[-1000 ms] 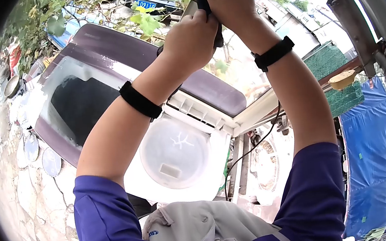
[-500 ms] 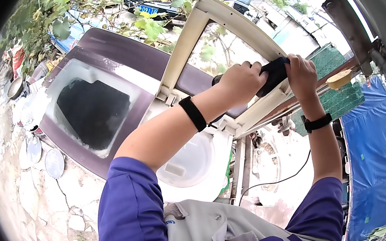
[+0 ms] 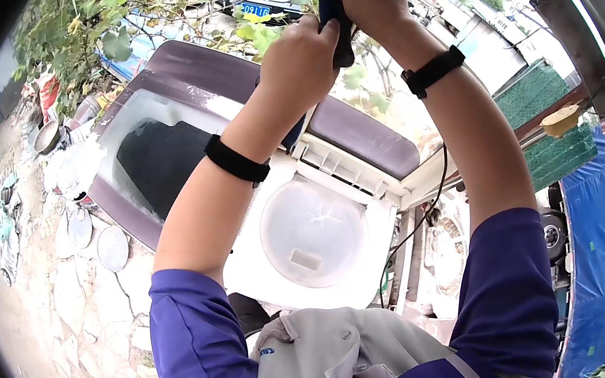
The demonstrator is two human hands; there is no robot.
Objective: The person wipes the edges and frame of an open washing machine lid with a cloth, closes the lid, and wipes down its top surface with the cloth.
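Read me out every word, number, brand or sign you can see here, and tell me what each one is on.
"09": on the blue plate of the dark vehicle behind the leaves; the characters after it look like "11G" but are too blurred to be sure.
Small blue mark on the grey shirt front: too small to read.
Dark cloth being held: no readable text.
Nothing else is legible.

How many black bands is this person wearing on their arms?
2: one black band around the left arm, another around the right arm. Any under the sleeves would be hidden.
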